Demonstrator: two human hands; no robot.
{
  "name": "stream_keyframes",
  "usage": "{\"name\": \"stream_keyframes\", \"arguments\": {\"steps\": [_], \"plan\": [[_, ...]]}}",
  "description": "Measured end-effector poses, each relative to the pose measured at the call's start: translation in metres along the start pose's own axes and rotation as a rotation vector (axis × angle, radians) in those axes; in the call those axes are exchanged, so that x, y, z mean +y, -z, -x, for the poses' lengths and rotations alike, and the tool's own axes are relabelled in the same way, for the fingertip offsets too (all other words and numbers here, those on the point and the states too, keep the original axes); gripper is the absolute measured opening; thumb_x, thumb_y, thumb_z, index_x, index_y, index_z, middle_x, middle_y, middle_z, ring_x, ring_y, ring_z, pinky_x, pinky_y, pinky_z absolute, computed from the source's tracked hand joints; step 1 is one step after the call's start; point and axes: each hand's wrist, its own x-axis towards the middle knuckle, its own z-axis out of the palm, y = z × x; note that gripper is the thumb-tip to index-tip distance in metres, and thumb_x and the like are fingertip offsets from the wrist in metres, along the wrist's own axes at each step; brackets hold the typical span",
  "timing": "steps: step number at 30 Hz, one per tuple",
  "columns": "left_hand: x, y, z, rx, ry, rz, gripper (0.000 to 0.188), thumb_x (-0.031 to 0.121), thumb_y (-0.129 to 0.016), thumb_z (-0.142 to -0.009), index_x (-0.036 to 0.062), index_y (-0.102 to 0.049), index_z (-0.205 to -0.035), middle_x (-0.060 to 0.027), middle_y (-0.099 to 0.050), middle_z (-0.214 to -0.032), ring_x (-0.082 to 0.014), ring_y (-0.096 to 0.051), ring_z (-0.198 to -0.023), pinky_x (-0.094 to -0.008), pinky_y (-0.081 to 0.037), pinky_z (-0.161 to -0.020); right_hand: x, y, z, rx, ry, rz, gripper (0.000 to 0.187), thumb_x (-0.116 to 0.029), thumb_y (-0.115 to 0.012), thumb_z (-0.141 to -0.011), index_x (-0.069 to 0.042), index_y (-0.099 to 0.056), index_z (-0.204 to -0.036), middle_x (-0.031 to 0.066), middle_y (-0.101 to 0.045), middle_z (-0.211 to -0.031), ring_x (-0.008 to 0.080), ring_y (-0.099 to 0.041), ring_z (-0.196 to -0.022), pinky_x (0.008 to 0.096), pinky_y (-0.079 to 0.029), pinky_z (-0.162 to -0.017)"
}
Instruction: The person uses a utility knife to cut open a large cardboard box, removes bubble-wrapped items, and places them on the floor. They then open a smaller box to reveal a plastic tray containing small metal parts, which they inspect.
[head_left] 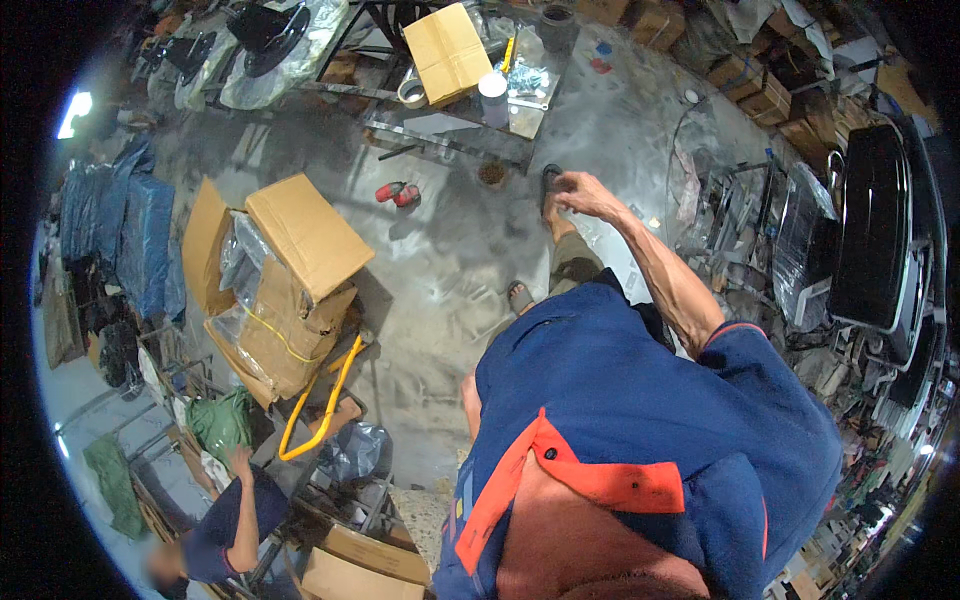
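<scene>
Hanging out ahead of the body, the right hand (584, 195) had loosely bent fingers and seemed to grip nothing, though I couldn't rule out something small in the curl. The left hand was out of sight, so I couldn't tell its state. Nearest the right hand, near the corner of a low bench (524, 122), stood a white canister (492, 86), just beside a closed carton (447, 52). The canister looked smooth and perhaps slippery, probably light, best wrapped round its middle by one hand. The carton would likely be stiff along its edges yet dent under hard pressure; its weight I couldn't judge, so both palms under opposite lower edges seemed the safest hold.
</scene>
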Motion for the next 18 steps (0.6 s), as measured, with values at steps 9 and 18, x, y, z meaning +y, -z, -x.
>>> {"name": "stream_keyframes", "arguments": {"steps": [9, 18], "plan": [[0.078, -0.105, -0.024, 0.330, 0.021, -0.271, 0.029, 0.026, -0.054, -0.095, 0.0011, -0.069, -0.091, -0.0088, -0.067, -0.082, -0.0164, -0.060, -0.070, -0.0331, -0.048, -0.061, -0.012, 0.092, -0.259, 0.214, -0.228, -0.504, 0.033, -0.005, -0.065, -0.086, 0.008, -0.065, -0.116, 0.0139, -0.072, -0.092, 0.0169, -0.069, -0.069, 0.0300, -0.056, -0.057], [0.303, -0.360, -0.084, 0.242, -0.245, -0.299, 0.047, 0.011, -0.058, -0.098, -0.0001, -0.047, -0.142, -0.0148, -0.060, -0.134, -0.0242, -0.066, -0.104, -0.0332, -0.054, -0.077, -0.045, 0.091, -0.301, -0.077, 0.517, -0.072, 0.090, -0.026, -0.080, -0.069, -0.012, -0.041, -0.149, 0.0253, -0.053, -0.137, 0.0384, -0.056, -0.123, 0.0463, -0.048, -0.103]]}}
